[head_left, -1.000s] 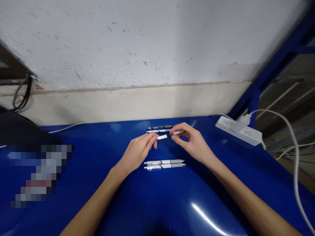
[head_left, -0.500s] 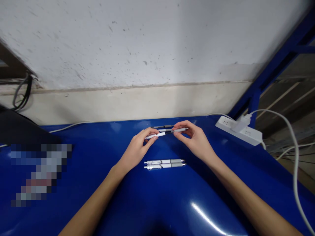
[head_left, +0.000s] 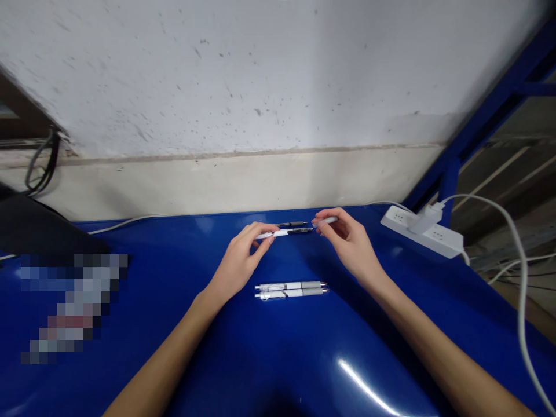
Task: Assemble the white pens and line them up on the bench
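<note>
My left hand (head_left: 241, 255) is closed on the white barrel (head_left: 280, 233) of a pen, pinched between thumb and fingers. A dark refill (head_left: 300, 230) sticks out of the barrel's right end. To the right, apart from the refill's tip, my right hand (head_left: 347, 234) pinches the pen's grey grip section (head_left: 329, 220). Just behind the held barrel lies a pen with a grey grip (head_left: 297, 223), partly hidden by my left fingers. Nearer to me, two white pens with grey grips (head_left: 291, 289) lie side by side, tips to the right.
A white power strip (head_left: 423, 231) with a plugged-in charger and cable stands at the right. A black object (head_left: 39, 231) and a blurred-out item (head_left: 73, 310) occupy the left of the blue table (head_left: 278, 359). The wall (head_left: 260, 179) bounds the back.
My right hand has drawn the grey grip section away to the right, off the barrel. More of the dark refill now shows. My left hand stays nearly in place.
</note>
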Demonstrator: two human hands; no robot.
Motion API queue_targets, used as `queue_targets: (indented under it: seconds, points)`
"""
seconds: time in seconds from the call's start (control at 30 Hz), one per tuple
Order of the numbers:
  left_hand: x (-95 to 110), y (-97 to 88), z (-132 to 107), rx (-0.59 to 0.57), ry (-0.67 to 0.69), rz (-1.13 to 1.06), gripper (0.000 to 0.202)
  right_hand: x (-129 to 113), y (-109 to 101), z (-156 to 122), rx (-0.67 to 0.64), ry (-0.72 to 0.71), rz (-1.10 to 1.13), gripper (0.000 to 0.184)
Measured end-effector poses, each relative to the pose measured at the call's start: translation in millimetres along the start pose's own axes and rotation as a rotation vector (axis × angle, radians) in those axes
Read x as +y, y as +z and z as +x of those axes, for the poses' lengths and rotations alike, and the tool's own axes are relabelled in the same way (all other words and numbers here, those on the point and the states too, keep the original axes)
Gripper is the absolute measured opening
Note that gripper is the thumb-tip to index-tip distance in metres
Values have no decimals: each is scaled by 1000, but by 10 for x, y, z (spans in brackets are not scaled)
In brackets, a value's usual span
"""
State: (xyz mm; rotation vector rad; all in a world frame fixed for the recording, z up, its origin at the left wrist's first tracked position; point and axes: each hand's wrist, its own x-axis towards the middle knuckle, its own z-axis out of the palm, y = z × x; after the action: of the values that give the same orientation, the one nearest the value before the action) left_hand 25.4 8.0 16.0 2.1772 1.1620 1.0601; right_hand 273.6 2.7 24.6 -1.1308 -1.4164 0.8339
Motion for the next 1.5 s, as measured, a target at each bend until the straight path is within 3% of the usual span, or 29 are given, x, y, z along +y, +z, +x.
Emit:
queue_targets:
  seconds: [0.17, 0.3, 0.5, 0.67, 0.83, 1.13, 1.5]
  points:
    - [17, 1, -1, 27, -1, 13, 20, -15, -22, 12, 27, -13, 56, 20]
    - [25, 1, 1, 32, 1, 10, 20, -19, -30, 0, 11, -24, -29, 21]
    - [27, 15, 0, 27, 2, 2, 19, -12, 54, -80, -114, 12, -202, 28]
    - [53, 56, -16, -5, 31, 23, 18, -14, 116, -116, -230, 63, -124, 34]
    - [60, 57, -21, 6, 39, 17, 19, 10, 118, -106, -265, 79, -86, 39]
    - [35, 12, -4, 53, 21, 9, 19, 22, 48, -46, -243, 100, -45, 39]
    - [-19, 2, 14, 147, -40, -10, 21, 80, -129, 69, -113, 70, -70, 37]
